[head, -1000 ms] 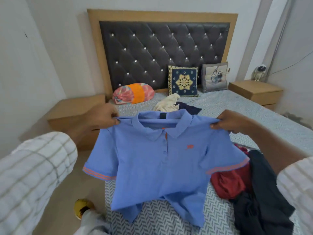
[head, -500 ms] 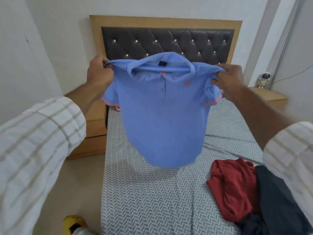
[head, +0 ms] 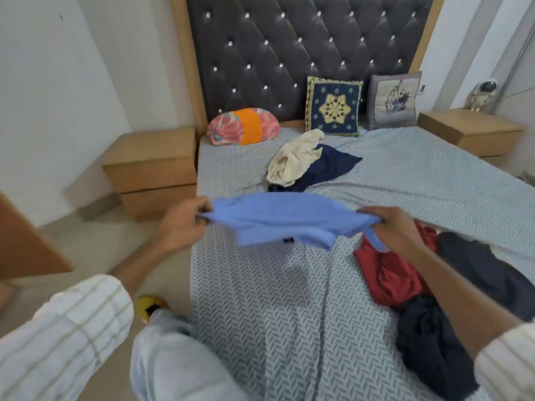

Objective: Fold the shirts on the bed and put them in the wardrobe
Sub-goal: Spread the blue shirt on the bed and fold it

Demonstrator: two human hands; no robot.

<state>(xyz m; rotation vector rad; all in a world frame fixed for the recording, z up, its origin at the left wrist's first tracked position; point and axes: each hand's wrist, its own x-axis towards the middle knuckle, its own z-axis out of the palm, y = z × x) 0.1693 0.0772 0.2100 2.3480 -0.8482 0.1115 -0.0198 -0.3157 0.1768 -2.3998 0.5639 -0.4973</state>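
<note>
Both hands, left hand (head: 181,224) and right hand (head: 389,228), grip one blue shirt (head: 285,219); five more shirts lie on the bed (head: 260,299).

A home bedroom: a bed (head: 289,328) with a patterned sheet and a tufted, studded headboard (head: 289,53), wooden bedside cabinets (head: 153,166) on both sides, decorative cushions (head: 333,107) leaning at the head, and loose clothes (head: 301,163) lying beyond the fingers
</note>
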